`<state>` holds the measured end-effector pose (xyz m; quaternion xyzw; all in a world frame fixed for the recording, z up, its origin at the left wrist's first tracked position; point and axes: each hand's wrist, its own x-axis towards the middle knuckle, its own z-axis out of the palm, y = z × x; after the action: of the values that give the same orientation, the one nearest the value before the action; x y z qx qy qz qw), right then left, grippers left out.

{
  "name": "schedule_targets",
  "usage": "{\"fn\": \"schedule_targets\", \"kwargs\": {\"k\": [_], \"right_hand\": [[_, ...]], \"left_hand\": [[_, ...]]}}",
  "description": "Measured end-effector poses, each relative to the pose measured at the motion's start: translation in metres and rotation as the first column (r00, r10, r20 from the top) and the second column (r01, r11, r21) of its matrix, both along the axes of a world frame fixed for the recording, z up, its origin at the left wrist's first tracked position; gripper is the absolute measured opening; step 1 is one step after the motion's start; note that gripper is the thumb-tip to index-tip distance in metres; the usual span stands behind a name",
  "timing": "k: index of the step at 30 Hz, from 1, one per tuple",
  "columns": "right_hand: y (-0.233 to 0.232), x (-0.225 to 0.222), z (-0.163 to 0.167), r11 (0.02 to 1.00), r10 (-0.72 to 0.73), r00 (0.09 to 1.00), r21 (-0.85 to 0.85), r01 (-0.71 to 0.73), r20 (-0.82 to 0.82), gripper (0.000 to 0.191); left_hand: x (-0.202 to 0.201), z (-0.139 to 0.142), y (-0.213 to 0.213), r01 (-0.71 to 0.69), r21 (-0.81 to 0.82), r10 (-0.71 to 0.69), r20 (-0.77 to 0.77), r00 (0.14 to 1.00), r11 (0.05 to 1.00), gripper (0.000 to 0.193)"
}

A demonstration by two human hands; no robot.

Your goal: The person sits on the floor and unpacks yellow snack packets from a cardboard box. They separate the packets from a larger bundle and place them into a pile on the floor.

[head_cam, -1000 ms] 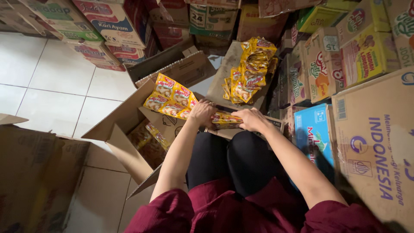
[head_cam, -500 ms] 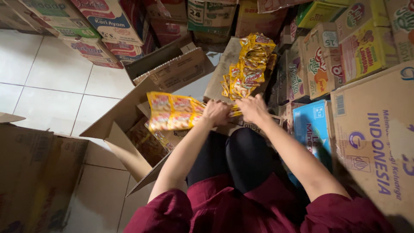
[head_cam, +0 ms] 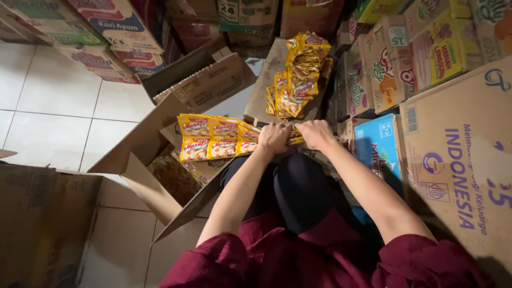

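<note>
Yellow and red sachets, joined in a long double strip (head_cam: 218, 137), hang stretched sideways over the open cardboard box (head_cam: 160, 160) so nothing tangles. My left hand (head_cam: 274, 137) is clenched on the strip's near end, and the right hand (head_cam: 316, 133) is closed on the same run just beside it, both right above my knees. A finished-looking heap of sachets (head_cam: 298, 74) sits on a flattened carton (head_cam: 266, 85) ahead, well within reach.

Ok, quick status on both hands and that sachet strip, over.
Left hand and right hand both gripping the yellow sachet strip. Strip stretched out leftward above the open carton. More sachets piled just beyond the hands. Nothing blocking.
</note>
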<state>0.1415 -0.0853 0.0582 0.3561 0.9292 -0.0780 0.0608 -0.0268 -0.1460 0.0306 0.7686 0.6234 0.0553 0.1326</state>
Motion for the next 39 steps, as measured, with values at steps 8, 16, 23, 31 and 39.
{"fn": "schedule_targets", "kwargs": {"k": [8, 16, 23, 31, 39], "right_hand": [[0.001, 0.007, -0.018, 0.986, -0.062, 0.987, -0.162, 0.037, -0.15, 0.024], [0.005, 0.015, -0.025, 0.962, 0.087, 0.921, -0.209, -0.177, -0.379, 0.023], [0.013, 0.014, -0.036, 0.862, 0.505, 0.847, 0.041, -0.505, -0.165, 0.04], [0.012, 0.012, -0.017, 0.739, 0.673, 0.727, 0.153, -0.656, -0.136, 0.017], [-0.002, 0.03, -0.036, 0.664, 0.722, 0.63, 0.542, -0.515, -0.285, 0.005]], "left_hand": [[0.016, -0.021, 0.004, 0.076, 0.175, -0.064, -0.073, 0.995, 0.982, 0.012], [0.006, -0.027, 0.003, 0.29, 0.14, -0.271, -0.136, 0.953, 0.947, 0.015], [0.002, -0.03, -0.001, 0.438, 0.169, -0.401, -0.216, 0.89, 0.883, 0.017], [-0.003, -0.027, -0.001, 0.521, 0.174, -0.487, -0.202, 0.85, 0.836, 0.012], [-0.022, -0.023, -0.017, 0.488, 0.448, -0.519, -0.059, 0.853, 0.749, 0.024]]}}
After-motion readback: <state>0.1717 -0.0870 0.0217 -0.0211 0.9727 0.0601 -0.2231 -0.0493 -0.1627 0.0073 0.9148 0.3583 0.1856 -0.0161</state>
